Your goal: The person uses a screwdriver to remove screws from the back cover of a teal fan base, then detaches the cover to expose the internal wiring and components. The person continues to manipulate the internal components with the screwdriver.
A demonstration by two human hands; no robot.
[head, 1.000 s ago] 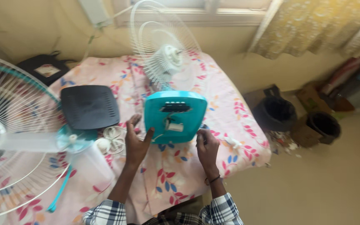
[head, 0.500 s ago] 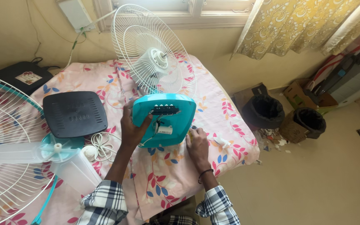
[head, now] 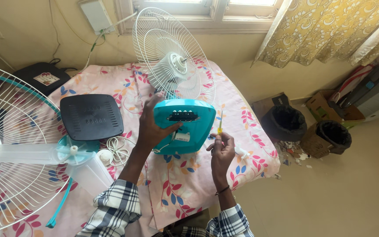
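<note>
Flowered bench (head: 251, 145) beneath a window: left hand (head: 152, 125) grips the upright teal fan base (head: 185, 125) by its left edge; right hand (head: 222, 149), just right of it, pinches a yellow screwdriver (head: 219, 125) pointing upward.

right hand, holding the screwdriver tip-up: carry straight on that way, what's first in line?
Likely nothing close. The right hand holds the yellow screwdriver beside the teal base; its tip points up over the floral cloth, right of the wire grille. Depth is unclear.

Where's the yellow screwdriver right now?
In the head view, the yellow screwdriver is upright in the right hand, just right of the teal fan base that the left hand holds on the floral cloth.
</note>
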